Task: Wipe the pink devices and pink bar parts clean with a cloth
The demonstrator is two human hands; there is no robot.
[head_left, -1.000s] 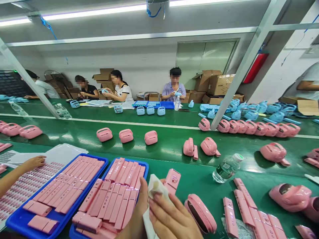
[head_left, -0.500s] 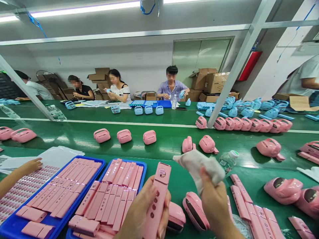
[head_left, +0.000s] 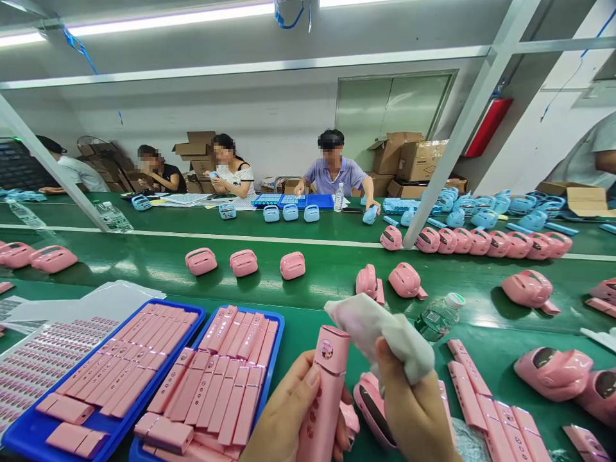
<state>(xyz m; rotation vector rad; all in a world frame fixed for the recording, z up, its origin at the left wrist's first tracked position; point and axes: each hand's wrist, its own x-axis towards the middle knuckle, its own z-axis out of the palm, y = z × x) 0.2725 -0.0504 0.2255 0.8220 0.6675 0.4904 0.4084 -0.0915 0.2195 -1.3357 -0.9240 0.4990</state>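
Observation:
My left hand (head_left: 289, 417) is wrapped round a long pink handle piece (head_left: 325, 391), holding it upright at the bottom centre. My right hand (head_left: 414, 410) grips a crumpled white cloth (head_left: 380, 333) just right of the piece's top end, close to touching it. Below both hands a pink device shell (head_left: 368, 404) lies on the green table, partly hidden by my right hand.
Two blue trays (head_left: 29, 430) (head_left: 276, 350) of pink strips lie at the left beside a sticker sheet (head_left: 43, 359). A water bottle (head_left: 437, 317), loose pink strips (head_left: 486, 404) and pink shells (head_left: 553, 372) are at the right. More shells ride the belt (head_left: 312, 263). Several people work across it.
The pink piece has tilted more upright and the cloth has come nearer its top. The other person's hand at the left edge has left the view.

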